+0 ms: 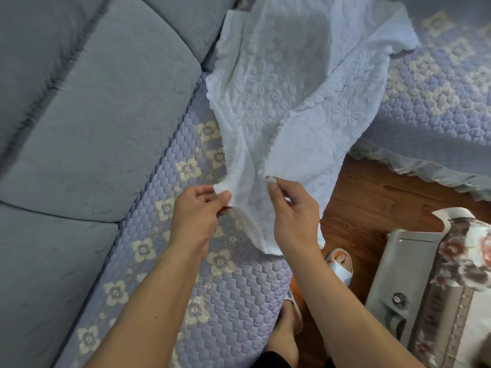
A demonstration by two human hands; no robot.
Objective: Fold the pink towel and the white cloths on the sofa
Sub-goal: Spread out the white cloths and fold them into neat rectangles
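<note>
A white cloth [289, 83] with an embossed flower pattern and scalloped edges stretches from the far sofa seat towards me, its near end lifted off the seat. My left hand [198, 212] pinches one near edge of it between thumb and fingers. About a hand's width to the right, my right hand [291, 208] pinches another edge at its fingertips. The cloth sags between the two hands and a loose end hangs below my right wrist. No pink towel is in view.
The sofa has a quilted lilac seat cover [202, 288] with cream flowers and grey-blue back cushions [87, 128]. Wooden floor [372, 197] lies to the right. A grey appliance [406, 285] under a floral cover stands at the lower right. My slippered feet [341, 264] are by the sofa edge.
</note>
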